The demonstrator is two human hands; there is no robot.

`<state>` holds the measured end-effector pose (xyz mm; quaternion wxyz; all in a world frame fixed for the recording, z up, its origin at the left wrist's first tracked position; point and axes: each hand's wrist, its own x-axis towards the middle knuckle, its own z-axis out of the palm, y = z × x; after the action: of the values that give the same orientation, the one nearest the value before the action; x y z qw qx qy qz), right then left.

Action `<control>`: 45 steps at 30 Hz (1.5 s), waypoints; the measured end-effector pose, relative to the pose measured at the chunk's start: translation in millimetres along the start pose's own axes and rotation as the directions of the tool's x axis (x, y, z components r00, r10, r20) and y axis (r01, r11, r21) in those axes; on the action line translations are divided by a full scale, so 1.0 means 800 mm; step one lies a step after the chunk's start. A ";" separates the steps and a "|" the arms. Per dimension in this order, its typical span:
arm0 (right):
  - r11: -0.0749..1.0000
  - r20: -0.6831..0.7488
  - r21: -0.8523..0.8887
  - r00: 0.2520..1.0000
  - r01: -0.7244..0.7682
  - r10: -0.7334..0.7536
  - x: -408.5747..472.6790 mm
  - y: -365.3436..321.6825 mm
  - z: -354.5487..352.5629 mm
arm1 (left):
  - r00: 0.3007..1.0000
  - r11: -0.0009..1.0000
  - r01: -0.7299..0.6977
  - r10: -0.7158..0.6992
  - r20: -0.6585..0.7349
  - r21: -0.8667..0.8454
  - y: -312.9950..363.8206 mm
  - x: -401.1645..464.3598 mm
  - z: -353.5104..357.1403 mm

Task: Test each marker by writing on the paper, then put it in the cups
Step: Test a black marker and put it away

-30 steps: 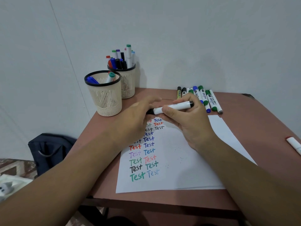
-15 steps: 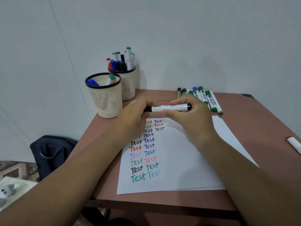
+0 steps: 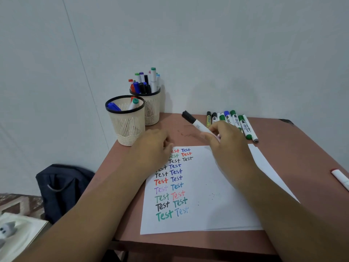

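Now recapped: black-capped white marker [image 3: 195, 123] pinched in right hand [image 3: 227, 142] fingertips, cap angled up-left, no longer spanning both hands. Left hand [image 3: 154, 143] let go, loosely curled, empty, resting at white paper sheet [image 3: 217, 186] edge. Probably headed next to beige mesh cup [image 3: 125, 125] beyond left fingertips.

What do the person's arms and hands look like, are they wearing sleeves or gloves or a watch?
Both arms are bare as far up as the picture shows, so no sleeves are in view. The left hand and the right hand wear no gloves. No watch, bracelet or ring shows on either, though the right hand is a little blurred.
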<state>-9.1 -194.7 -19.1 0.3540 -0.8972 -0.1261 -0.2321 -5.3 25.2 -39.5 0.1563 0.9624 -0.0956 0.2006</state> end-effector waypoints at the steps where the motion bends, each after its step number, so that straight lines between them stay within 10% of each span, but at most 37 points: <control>1: 1.000 -0.005 0.018 1.000 -0.013 0.014 0.001 -0.001 -0.001 | 1.000 1.000 -0.014 0.014 -0.005 0.010 0.000 -0.001 0.000; 9: 0.987 0.061 0.147 0.995 0.064 -0.074 0.037 -0.062 -0.009 | 0.978 0.984 -0.010 0.047 0.205 -0.177 -0.022 -0.011 -0.009; 24: 0.853 0.015 0.508 0.988 0.124 -0.152 0.164 -0.157 0.059 | 0.993 0.972 0.017 0.011 0.117 -0.235 -0.024 -0.008 0.000; 36: 0.938 0.291 0.243 0.904 0.247 -0.313 0.146 -0.116 0.064 | 0.994 0.970 -0.021 0.046 0.096 -0.244 -0.027 -0.005 0.004; 45: 0.869 0.670 -0.435 0.729 0.235 0.138 0.156 0.023 -0.004 | 0.994 0.979 -0.042 0.061 0.090 -0.200 -0.031 0.000 0.010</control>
<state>104.7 -202.5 35.3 0.0360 -0.9742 -0.2081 0.0801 3.3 46.0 -52.8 0.2411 0.9478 -0.1472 0.1476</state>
